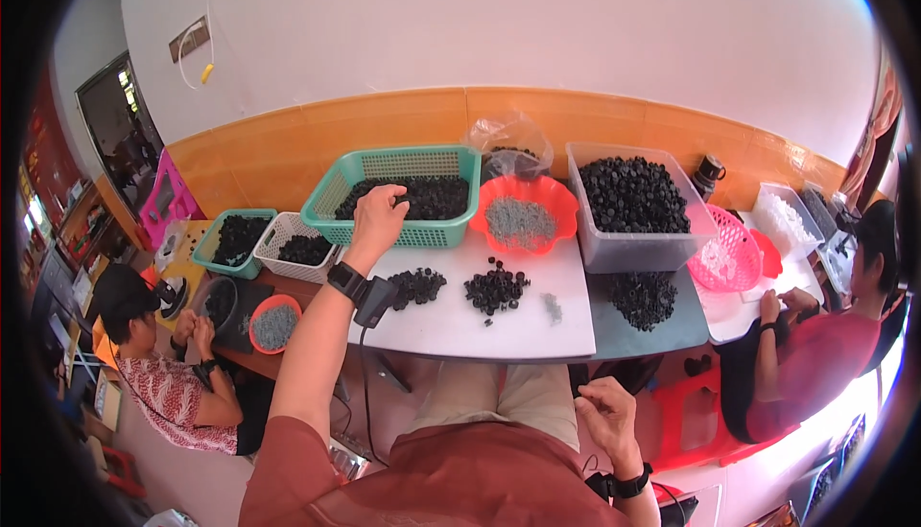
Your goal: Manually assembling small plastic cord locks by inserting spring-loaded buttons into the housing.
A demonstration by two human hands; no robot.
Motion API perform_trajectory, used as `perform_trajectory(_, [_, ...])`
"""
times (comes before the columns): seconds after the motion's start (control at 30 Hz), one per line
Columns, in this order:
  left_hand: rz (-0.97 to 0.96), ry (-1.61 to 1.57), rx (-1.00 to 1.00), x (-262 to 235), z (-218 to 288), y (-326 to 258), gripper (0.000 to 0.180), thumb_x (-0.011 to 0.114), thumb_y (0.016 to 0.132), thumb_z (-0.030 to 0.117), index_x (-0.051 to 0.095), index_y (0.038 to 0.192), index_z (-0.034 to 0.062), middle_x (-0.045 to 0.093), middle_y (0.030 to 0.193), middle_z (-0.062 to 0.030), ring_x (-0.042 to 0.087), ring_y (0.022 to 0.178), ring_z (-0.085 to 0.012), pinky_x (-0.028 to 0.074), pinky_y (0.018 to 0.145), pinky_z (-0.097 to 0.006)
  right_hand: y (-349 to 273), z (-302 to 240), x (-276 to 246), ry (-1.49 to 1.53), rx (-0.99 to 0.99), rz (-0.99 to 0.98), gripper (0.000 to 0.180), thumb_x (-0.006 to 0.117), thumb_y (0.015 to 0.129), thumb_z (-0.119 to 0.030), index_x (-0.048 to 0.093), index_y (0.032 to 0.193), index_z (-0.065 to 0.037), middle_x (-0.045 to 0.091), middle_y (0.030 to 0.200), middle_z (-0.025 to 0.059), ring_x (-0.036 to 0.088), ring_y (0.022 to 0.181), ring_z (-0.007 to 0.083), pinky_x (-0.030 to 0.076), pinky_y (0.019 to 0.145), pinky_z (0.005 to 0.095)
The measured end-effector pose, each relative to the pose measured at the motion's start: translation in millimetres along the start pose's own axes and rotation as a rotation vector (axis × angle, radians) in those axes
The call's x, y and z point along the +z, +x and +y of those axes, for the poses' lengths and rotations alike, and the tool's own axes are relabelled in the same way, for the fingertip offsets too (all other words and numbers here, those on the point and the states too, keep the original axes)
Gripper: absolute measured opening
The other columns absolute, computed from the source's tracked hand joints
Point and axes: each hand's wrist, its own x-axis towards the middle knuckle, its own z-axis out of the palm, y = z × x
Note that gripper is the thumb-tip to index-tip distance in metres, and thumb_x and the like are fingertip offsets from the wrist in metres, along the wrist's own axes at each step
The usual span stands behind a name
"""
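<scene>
From the middle of the smooth white board (432, 331), the left hand (380, 220) is between 10 and 11 o'clock, over the holey green plastic basket (434, 234) of bumpy black pieces (436, 195). Its fingers bend in. The right hand (610, 414) curls at 4 o'clock, near the lap (494, 395). I can't tell if either pinches anything. At 1 o'clock, a wavy orange bowl (564, 205) holds crumbly gray bits (520, 223).

rust-red short-sleeved shirt (460, 479), beige trousers (451, 399), black wrist straps (347, 281), thin black cable (366, 388).
</scene>
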Motion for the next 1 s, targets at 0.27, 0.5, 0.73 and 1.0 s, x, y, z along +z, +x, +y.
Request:
perform_trajectory(0.27, [-0.16, -0.287, 0.079, 27.5, 58.4, -117.7, 0.023, 0.074, 0.085, 0.009, 0.073, 0.107, 0.0, 0.072, 0.111, -0.0177, 0.071, 0.099, -0.0321, 0.057, 0.086, -0.038, 13.2, 5.7, 2.1, -0.071, -0.038, 0.026, 0.011, 0.074, 0.086, 0.002, 0.071, 0.097, 0.001, 0.066, 0.09, 0.0095, 0.061, 0.069, 0.0126, 0.046, 0.059, 0.0244])
perform_trajectory(0.5, [-0.237, -0.276, 0.189, 38.6, 76.6, -178.0, 0.021, 0.074, 0.084, 0.009, 0.074, 0.104, 0.0011, 0.073, 0.11, -0.0163, 0.07, 0.101, -0.0339, 0.056, 0.09, -0.04, 56.0, 1.7, 14.4, -0.258, -0.088, -0.055, 0.014, 0.073, 0.086, -0.003, 0.072, 0.101, -0.002, 0.067, 0.093, 0.0116, 0.066, 0.069, 0.0256, 0.052, 0.061, 0.0339])
perform_trajectory(0.73, [-0.228, -0.291, 0.203, 44.8, 73.4, -192.7, 0.022, 0.075, 0.084, 0.007, 0.073, 0.106, 0.0006, 0.073, 0.11, -0.0143, 0.071, 0.098, -0.03, 0.059, 0.076, -0.037, 101.0, 17.7, 27.0, -0.552, -0.256, -0.123, 0.019, 0.067, 0.088, -0.007, 0.069, 0.107, -0.006, 0.068, 0.101, 0.0114, 0.068, 0.082, 0.0365, 0.054, 0.069, 0.0459])
perform_trajectory(1.0, [-0.24, -0.3, 0.174, 52.0, 68.8, -199.5, 0.021, 0.075, 0.085, 0.008, 0.074, 0.105, 0.0015, 0.073, 0.11, -0.0127, 0.072, 0.095, -0.0274, 0.058, 0.069, -0.035, 119.5, 23.2, 36.8, -0.754, -0.26, -0.256, 0.024, 0.059, 0.091, -0.006, 0.064, 0.114, -0.006, 0.068, 0.1, 0.0114, 0.068, 0.081, 0.0354, 0.053, 0.066, 0.0468])
